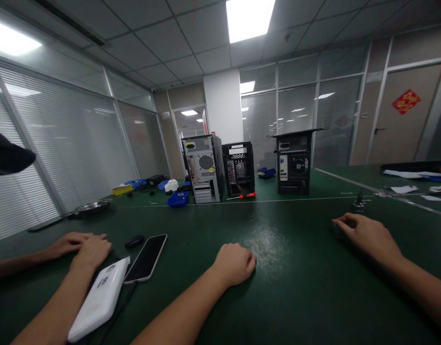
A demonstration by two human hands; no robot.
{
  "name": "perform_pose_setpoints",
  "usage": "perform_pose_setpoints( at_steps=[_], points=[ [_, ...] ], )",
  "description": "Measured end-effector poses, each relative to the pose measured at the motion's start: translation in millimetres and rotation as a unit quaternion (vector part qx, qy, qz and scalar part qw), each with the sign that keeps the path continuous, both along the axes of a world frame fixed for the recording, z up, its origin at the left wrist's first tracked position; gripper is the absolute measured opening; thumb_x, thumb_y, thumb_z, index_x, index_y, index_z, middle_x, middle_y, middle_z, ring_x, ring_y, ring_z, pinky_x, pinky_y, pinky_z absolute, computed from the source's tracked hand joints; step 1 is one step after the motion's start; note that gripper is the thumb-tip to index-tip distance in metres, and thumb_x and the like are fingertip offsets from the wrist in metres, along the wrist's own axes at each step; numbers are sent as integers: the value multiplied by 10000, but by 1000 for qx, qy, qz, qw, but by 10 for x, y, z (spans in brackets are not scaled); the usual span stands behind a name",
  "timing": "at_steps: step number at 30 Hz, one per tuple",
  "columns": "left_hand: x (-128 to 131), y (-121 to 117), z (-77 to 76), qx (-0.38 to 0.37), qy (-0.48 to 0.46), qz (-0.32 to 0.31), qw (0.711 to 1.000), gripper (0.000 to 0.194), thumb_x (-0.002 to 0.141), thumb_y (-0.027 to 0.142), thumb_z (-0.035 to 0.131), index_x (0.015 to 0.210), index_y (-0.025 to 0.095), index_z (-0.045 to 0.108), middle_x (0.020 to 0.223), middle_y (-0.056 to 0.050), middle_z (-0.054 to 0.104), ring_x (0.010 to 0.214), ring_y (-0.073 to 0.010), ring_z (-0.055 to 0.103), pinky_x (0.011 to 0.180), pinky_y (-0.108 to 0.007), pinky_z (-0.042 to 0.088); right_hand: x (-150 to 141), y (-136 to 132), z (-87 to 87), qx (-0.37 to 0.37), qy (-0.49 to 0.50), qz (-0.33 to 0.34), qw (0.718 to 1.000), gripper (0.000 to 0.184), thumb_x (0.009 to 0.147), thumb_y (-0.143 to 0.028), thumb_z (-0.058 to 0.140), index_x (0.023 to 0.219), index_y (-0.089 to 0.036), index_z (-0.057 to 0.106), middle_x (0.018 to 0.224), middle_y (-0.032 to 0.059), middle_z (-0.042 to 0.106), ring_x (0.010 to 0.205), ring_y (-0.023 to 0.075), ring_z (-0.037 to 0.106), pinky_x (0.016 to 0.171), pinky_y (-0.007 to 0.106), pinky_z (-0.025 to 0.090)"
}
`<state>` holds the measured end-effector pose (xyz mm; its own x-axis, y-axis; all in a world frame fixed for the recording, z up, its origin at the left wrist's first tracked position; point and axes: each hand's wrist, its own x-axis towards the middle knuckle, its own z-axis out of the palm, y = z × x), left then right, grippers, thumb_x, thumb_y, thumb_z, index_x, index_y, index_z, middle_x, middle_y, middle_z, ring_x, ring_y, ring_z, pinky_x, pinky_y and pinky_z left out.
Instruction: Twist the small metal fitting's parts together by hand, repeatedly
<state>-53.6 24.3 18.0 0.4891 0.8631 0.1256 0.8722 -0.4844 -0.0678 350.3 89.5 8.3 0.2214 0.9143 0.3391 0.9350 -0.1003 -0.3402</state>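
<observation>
My left hand (235,264) rests in a loose fist on the green tabletop (278,297), and nothing shows in it. Farther right, my right hand (367,235) lies low over the table with thumb and fingers pinched together. Something small and dark seems to sit under those fingertips, too unclear to name. Just beyond the right hand stands a small shiny metal piece (359,203) with a dark pointed top, apart from the fingers. A smartphone (147,258) with a dark screen lies left of my left hand, beside a white power bank (100,299) with a cable.
At left, another person's hands (91,251) rest near a black mouse-like object (134,241). Computer cases (206,167) stand at the back, with a red-handled screwdriver (248,195) before them. There are blue bins (178,199), a metal bowl (94,206) and papers (403,189).
</observation>
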Motion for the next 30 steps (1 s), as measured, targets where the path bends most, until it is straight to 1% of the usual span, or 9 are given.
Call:
perform_pose_setpoints(
  at_steps=[5, 8, 11, 14, 20, 23, 26, 28, 30],
  points=[
    [10, 1, -9, 5, 3, 3, 1000, 485, 973, 432, 343, 811, 181, 724, 783, -113, 699, 771, -280, 682, 707, -372, 508, -35, 18, -40, -16, -12, 7, 1000, 693, 859, -726, 304, 1252, -258, 630, 1132, 119, 678, 949, 294, 646, 752, 404, 490],
    [9, -1, -20, 7, 3, 4, 1000, 482, 971, 432, 348, 806, 182, 725, 775, -112, 697, 769, -279, 682, 708, -371, 509, -60, 33, -84, -20, -28, 18, 999, 747, 832, -752, 352, 1339, -250, 575, 1205, 139, 650, 995, 317, 636, 774, 424, 484],
    [7, -6, -18, 8, 0, 5, 1000, 482, 971, 437, 349, 802, 184, 723, 777, -109, 698, 757, -272, 679, 704, -368, 509, -70, 37, -113, -21, -42, 32, 998, 696, 859, -654, 418, 1397, -224, 522, 1204, 163, 647, 1004, 319, 634, 755, 410, 482],
    [5, -14, 1, 6, -4, 4, 1000, 481, 970, 438, 352, 785, 184, 717, 769, -105, 696, 730, -261, 674, 692, -361, 506, -61, 28, -125, -19, -51, 47, 997, 637, 906, -540, 404, 1429, -187, 488, 1169, 187, 656, 998, 318, 638, 748, 402, 482],
    [-4, -20, 11, 5, -22, 2, 1000, 467, 961, 443, 375, 742, 184, 695, 744, -95, 686, 691, -245, 663, 673, -343, 493, -90, 24, -146, 2, -70, 114, 991, 573, 946, -492, 356, 1430, -221, 498, 1223, 161, 622, 1016, 280, 637, 796, 385, 501],
    [0, -17, -2, 16, -38, 24, 999, 437, 960, 427, 379, 750, 190, 680, 731, -85, 679, 693, -249, 661, 661, -341, 481, -254, -4, -116, 28, -78, 152, 985, 571, 946, -500, 377, 1458, -260, 457, 1196, 122, 632, 961, 242, 649, 817, 385, 518],
    [36, -37, -3, 28, -67, 53, 996, 454, 996, 428, 311, 812, 215, 667, 751, -58, 681, 685, -228, 653, 643, -318, 465, -569, -141, -13, 82, -84, 211, 970, 547, 947, -507, 399, 1446, -294, 466, 1218, 91, 626, 968, 218, 646, 854, 390, 530],
    [83, -74, -3, 41, -106, 69, 991, 477, 1014, 461, 268, 860, 236, 660, 763, -43, 682, 683, -219, 650, 631, -305, 452, -830, -303, 78, 93, -88, 276, 952, 513, 954, -481, 413, 1433, -310, 478, 1242, 76, 614, 1009, 198, 634, 885, 369, 529],
    [139, -126, -11, 56, -143, 72, 986, 477, 1016, 499, 257, 916, 252, 652, 759, -35, 678, 683, -224, 648, 622, -303, 440, -1092, -492, 152, 76, -104, 367, 921, 473, 966, -425, 419, 1425, -328, 483, 1264, 66, 599, 1064, 178, 612, 914, 338, 518]
  ],
)
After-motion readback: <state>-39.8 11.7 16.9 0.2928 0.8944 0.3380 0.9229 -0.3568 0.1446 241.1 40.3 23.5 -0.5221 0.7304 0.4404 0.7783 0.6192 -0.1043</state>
